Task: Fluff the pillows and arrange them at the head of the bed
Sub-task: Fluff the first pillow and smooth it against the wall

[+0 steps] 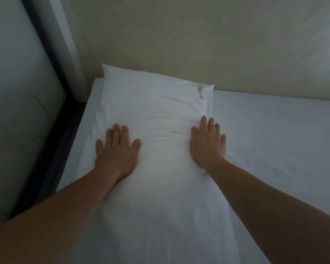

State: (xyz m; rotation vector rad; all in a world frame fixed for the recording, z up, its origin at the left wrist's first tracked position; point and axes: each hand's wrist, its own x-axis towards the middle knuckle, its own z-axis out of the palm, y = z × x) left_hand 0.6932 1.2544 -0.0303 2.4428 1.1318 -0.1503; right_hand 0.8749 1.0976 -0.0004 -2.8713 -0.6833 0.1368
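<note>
A white pillow (156,119) lies lengthwise on the bed, its far end against the wall at the bed's left corner. A small brownish mark sits near its far right corner. My left hand (116,147) lies flat, palm down, on the pillow's left side with the fingers spread. On the pillow's right edge my right hand (208,141) presses flat, fingers together and pointing to the wall. The cloth is wrinkled between the two hands. Neither hand grips anything.
The bed's white sheet (274,141) stretches to the right of the pillow. A cream wall (179,39) stands behind the pillow. On the left a dark strip (51,130) runs along the bed's edge, with a pale panel (13,92) beyond it.
</note>
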